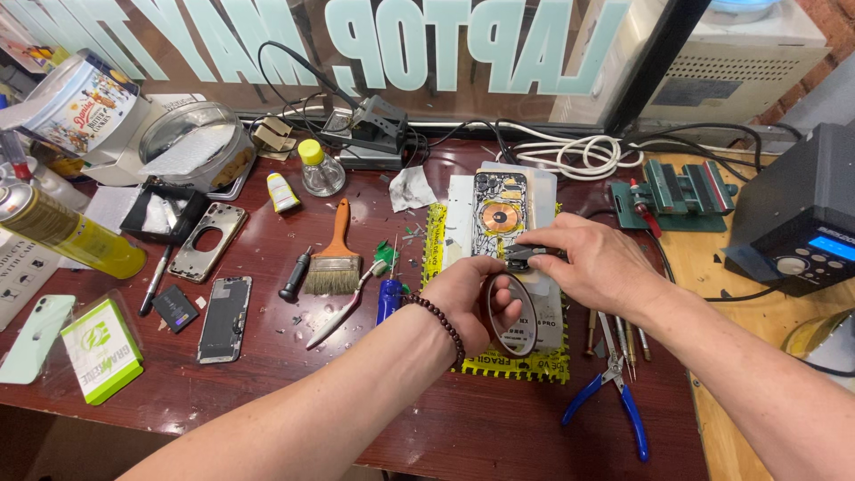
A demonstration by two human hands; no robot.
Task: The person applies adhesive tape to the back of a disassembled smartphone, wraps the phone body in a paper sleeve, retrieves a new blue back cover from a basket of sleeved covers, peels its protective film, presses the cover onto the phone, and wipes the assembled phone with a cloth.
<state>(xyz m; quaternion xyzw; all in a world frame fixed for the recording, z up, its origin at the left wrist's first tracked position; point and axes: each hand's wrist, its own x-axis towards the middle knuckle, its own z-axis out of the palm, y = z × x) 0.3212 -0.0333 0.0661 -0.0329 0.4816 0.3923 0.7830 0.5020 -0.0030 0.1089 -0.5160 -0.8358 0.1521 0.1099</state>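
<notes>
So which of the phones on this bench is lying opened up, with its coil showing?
The opened phone just beyond the right hand, copper coil exposed. The dark phone and mint phone at left lie closed.

Two hands were at work over the surface (499,428): left hand (468,298), right hand (592,263). One opened phone (500,214) lay on one yellow mat (517,363). One paintbrush (336,254) with an orange handle. One pair of blue-handled pliers (614,392). One yellow spray can (67,233). Two small squeeze bottles: one yellow tube (283,192), one clear with a yellow cap (319,169). One bare phone frame (207,240), one dark screen panel (224,318), one pale green phone (36,338), one green box (101,350). One green vise (681,191).
</notes>
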